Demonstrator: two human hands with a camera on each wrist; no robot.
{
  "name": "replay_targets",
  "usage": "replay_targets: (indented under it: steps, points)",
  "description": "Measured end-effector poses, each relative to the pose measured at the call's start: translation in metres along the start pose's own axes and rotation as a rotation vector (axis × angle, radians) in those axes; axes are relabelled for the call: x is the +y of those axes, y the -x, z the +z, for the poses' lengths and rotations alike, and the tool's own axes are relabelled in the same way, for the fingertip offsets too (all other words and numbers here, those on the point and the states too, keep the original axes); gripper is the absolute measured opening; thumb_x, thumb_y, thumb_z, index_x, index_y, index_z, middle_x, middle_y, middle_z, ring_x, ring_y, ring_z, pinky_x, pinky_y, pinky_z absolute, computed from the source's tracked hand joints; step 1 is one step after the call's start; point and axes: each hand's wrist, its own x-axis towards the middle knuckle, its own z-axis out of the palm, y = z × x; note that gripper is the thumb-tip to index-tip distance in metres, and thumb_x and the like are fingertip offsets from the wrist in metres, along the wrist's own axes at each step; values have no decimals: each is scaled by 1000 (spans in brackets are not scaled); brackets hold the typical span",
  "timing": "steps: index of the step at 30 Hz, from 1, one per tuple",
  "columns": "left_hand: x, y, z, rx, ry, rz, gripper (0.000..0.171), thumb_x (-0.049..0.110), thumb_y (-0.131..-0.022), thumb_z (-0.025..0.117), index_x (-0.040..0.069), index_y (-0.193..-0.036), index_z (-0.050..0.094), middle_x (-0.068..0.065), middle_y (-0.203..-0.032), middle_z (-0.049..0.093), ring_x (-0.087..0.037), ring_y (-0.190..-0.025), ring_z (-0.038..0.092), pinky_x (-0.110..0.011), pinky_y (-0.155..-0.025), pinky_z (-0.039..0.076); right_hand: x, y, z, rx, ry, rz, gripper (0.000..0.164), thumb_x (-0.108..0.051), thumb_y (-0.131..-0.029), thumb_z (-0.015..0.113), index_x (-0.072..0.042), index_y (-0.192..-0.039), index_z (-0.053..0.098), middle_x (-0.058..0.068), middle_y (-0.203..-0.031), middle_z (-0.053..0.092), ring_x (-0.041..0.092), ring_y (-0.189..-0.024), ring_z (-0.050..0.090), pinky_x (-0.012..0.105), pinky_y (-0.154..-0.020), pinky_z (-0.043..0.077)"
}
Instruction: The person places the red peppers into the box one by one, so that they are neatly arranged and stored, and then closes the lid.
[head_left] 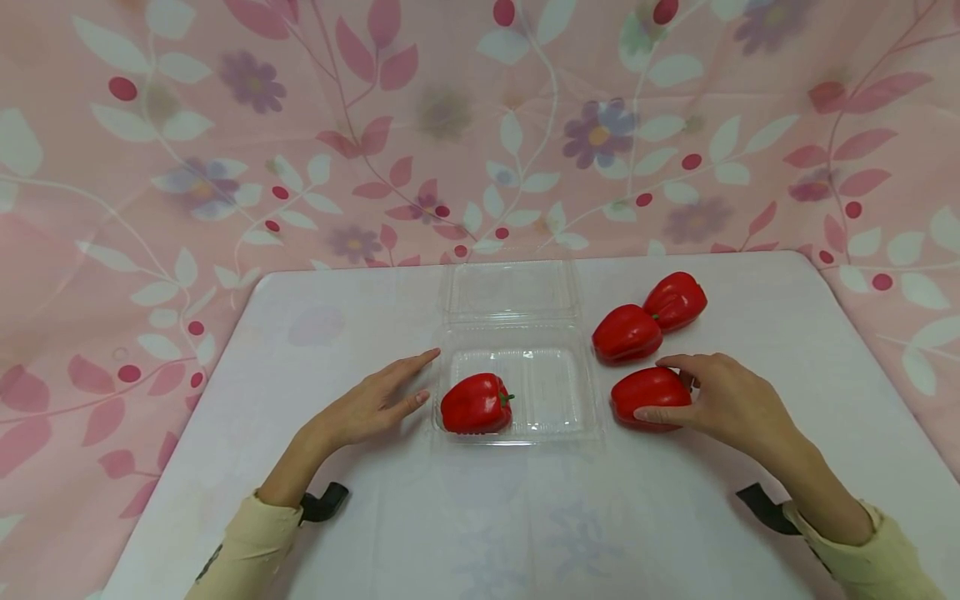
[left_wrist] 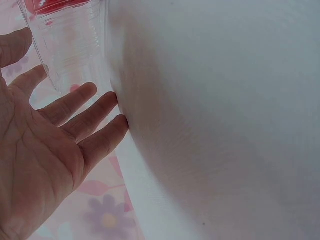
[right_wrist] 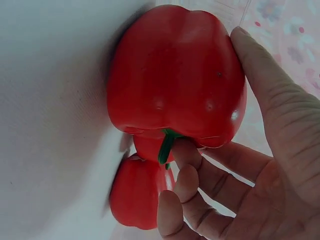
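A red bell pepper [head_left: 474,404] with a green stem lies in the left part of a clear plastic clamshell box [head_left: 555,387], whose lid is folded back. Beside the box's left wall is my left hand [head_left: 367,407], fingers extended and holding nothing. To the right of the box, my right hand [head_left: 731,408] grips another red bell pepper [head_left: 645,398] on the table, thumb on the near side and index finger on the far side. In the right wrist view, this bell pepper [right_wrist: 175,75] has its green stem towards the fingers.
Two more red bell peppers, a nearer one [head_left: 626,335] and a farther one [head_left: 677,300], lie together behind my right hand. The white-covered table [head_left: 360,317] ends at the back against a pink floral cloth [head_left: 465,125]. The box lid [head_left: 510,287] lies towards the back.
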Motion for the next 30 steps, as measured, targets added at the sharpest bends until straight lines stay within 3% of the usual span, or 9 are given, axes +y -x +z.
replay_targets:
  steps: [19, 30]
  points:
    - [-1, 0, 1, 1, -4, 2, 65, 45, -98, 56, 33, -156, 29, 5, -156, 34, -22, -142, 33, -56, -108, 35, 1, 3, -12, 54, -37, 32, 80, -71, -69, 75, -11, -121, 67, 6, -92, 62, 26, -84, 56, 33, -58, 48]
    - [2, 0, -1, -2, -4, 1, 65, 45, -98, 56, 31, -156, 29, 4, -156, 34, -22, -142, 33, -55, -109, 34, 0, 3, -23, 105, -49, 44, 78, -64, -68, 80, -9, -122, 66, 6, -89, 62, 26, -81, 55, 30, -55, 46]
